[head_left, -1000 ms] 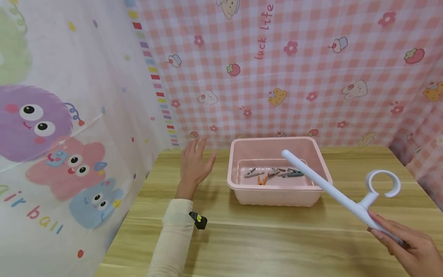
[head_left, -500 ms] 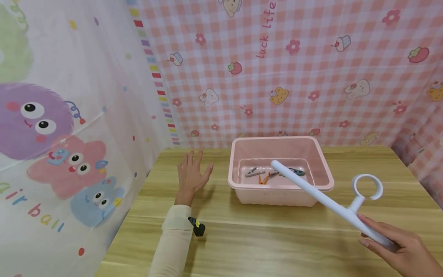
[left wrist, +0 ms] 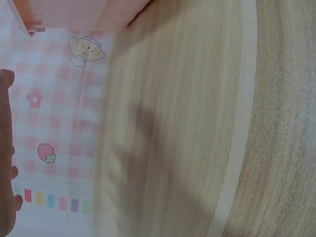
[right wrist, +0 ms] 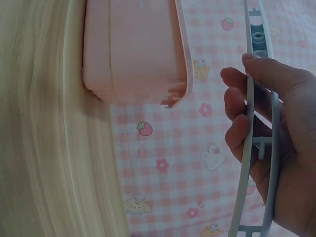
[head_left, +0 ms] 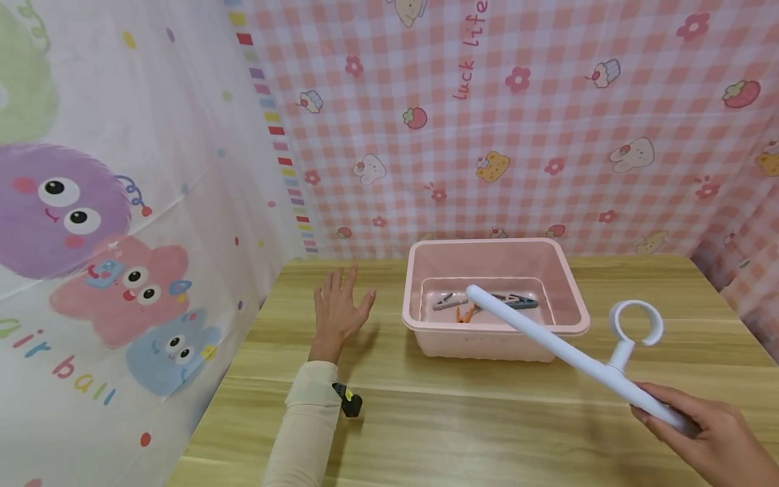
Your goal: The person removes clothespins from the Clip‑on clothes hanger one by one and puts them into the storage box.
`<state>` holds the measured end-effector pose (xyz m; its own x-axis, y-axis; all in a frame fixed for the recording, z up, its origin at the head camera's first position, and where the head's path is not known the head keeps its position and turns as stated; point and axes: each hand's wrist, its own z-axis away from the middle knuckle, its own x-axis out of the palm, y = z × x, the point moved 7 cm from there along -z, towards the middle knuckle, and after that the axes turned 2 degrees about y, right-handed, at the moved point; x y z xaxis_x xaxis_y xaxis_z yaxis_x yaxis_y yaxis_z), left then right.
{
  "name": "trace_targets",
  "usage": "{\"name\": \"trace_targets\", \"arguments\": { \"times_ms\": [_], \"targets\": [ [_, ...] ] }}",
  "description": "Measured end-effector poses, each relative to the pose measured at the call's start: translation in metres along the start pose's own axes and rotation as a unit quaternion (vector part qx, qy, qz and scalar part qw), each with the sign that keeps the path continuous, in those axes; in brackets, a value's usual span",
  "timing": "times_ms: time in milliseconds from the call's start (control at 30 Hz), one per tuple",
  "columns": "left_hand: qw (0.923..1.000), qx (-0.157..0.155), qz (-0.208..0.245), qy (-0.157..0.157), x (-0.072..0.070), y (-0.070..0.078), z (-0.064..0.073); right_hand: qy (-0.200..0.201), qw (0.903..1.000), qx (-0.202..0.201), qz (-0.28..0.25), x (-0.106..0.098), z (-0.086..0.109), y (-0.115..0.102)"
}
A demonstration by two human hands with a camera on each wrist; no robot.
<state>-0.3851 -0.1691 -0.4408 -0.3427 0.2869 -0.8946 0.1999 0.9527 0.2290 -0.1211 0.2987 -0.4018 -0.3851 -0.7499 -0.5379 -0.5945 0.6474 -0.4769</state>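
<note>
My right hand (head_left: 709,423) grips a white plastic clothes hanger (head_left: 556,345) near one end of its straight bar. In the right wrist view, fingers and thumb wrap the hollow ribbed underside of the hanger (right wrist: 245,182). Its open ring hook (head_left: 615,321) points up, and the bar's far end overlaps the pink bin (head_left: 487,346) in the head view. Inside the bin lie several clothespins: grey ones (head_left: 449,303), an orange one (head_left: 465,314) and a dark teal one (head_left: 522,302). My left hand (head_left: 339,311), holding nothing, spreads its fingers over the table left of the bin.
The wood-grain table (head_left: 450,426) ends against a pink checked cloth (head_left: 523,135) at the back. A white cartoon-print cloth (head_left: 201,169) hangs along the left side. A small black device (head_left: 349,400) is on the left wrist.
The right hand has moved left with the hanger, whose far end has swung left and lower over the bin. The left hand has drawn back slightly toward me.
</note>
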Motion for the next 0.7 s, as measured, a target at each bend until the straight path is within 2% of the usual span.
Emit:
{"name": "trace_targets", "arguments": {
  "times_ms": [167,267,500,700],
  "targets": [
    [0.9999,0.005,-0.007,0.005,0.003,0.0,0.001,-0.015,0.9996,-0.023,0.002,0.002,-0.007,-0.007],
    [0.9999,0.006,-0.008,0.009,0.003,0.0,0.002,-0.023,0.9987,-0.043,-0.016,0.005,-0.012,-0.012],
    [0.9999,0.004,-0.006,0.008,0.002,0.0,0.004,-0.059,0.9952,-0.075,-0.025,0.019,-0.02,-0.022],
    [1.0,0.005,0.002,0.005,0.003,0.001,0.006,-0.08,0.9905,-0.098,-0.053,0.033,-0.024,-0.029]
  ]
}}
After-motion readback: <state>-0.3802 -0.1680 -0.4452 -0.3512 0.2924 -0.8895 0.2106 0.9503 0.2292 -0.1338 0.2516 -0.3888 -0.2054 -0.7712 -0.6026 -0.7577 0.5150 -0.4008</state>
